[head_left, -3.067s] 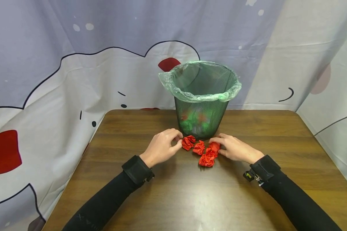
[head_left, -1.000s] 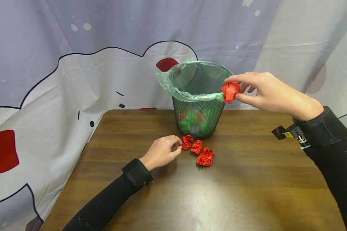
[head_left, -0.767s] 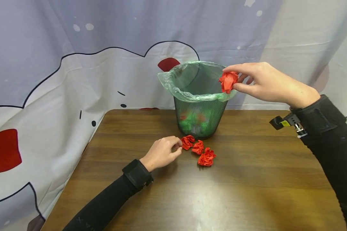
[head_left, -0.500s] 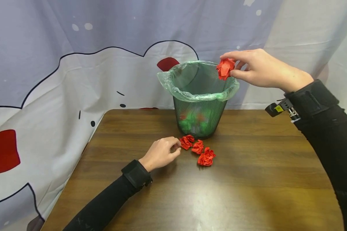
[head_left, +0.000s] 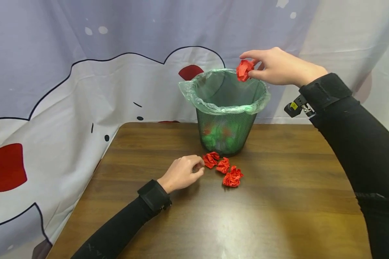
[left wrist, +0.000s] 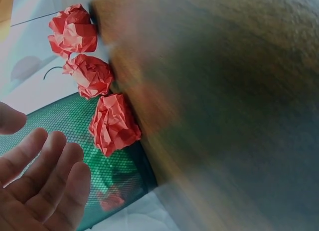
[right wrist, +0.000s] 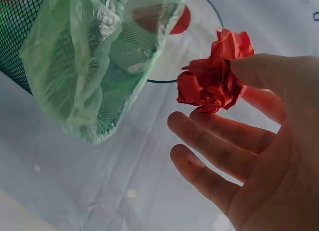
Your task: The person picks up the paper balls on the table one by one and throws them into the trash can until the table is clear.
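Observation:
My right hand (head_left: 277,66) pinches a red crumpled paper ball (head_left: 244,70) above the right part of the bin's opening. In the right wrist view, thumb and fingers hold that ball (right wrist: 214,74) apart from the green bag (right wrist: 84,56). On the table, my left hand (head_left: 183,173) rests with loosely curled fingers and nothing in them. Just beyond its fingertips lie three more red paper balls, the nearest (head_left: 210,159), a middle one (head_left: 223,165) and a right one (head_left: 232,177). The left wrist view shows those balls in a row, the closest (left wrist: 114,125) in front of the bin.
A black mesh wastebasket (head_left: 225,135) lined with a green plastic bag (head_left: 214,108) stands at the table's back edge. Green and red shapes show through its mesh. Behind the wooden table (head_left: 142,144) hangs a printed curtain (head_left: 133,82).
My right hand has picked up a red paper ball from the table and carried it up, then leftward over the bin's opening. My left hand stays nearly still beside the remaining balls.

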Tool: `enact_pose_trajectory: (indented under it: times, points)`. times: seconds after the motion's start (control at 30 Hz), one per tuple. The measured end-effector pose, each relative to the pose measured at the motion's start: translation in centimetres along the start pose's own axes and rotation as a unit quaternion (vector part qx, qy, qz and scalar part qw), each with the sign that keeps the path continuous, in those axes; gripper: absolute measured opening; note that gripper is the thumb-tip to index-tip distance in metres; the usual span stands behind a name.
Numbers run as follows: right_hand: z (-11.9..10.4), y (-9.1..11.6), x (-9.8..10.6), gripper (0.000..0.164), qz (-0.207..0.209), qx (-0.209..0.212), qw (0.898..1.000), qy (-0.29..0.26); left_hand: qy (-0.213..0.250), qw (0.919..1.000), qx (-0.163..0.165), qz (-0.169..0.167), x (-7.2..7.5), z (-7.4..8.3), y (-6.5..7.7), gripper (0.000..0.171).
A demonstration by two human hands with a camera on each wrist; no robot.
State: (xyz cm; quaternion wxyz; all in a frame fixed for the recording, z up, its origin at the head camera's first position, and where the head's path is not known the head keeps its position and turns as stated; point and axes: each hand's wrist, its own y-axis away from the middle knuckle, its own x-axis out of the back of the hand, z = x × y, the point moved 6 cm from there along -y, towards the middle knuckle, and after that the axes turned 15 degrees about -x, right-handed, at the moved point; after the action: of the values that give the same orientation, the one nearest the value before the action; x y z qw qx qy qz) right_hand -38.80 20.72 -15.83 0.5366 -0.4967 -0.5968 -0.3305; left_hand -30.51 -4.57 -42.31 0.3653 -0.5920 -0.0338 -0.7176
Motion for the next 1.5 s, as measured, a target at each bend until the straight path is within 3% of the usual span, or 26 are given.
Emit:
enact_pose_trajectory:
  times: [0.2, 0.47, 1.13, 1.33, 1.5]
  points:
    - [0.5, -0.3, -0.8, 0.056, -0.02, -0.021, 1.0, 0.005, 0.006, 1.0, -0.003, 0.001, -0.2, 0.1, -0.2, 0.011]
    - [1.3, 2.0, -2.1, 0.044, -0.012, 0.0, 1.0, 0.018, 0.001, 1.0, 0.002, 0.002, 0.2, -0.3, -0.4, 0.015]
    - [2.9, 9.3, -3.7, 0.029, 0.089, 0.04, 0.995, 0.008, -0.024, 0.9992, 0.028, 0.016, 0.1, -1.3, -1.3, 0.023]
    - [3.3, 10.7, -5.0, 0.023, 0.111, 0.048, 0.993, 0.012, -0.036, 0.9986, 0.038, -0.006, -0.2, -1.5, -1.5, 0.029]
    - [3.9, 11.6, -6.4, 0.022, 0.098, 0.037, 0.994, 0.002, -0.047, 0.9978, 0.041, -0.024, -0.6, -1.7, -1.7, 0.034]
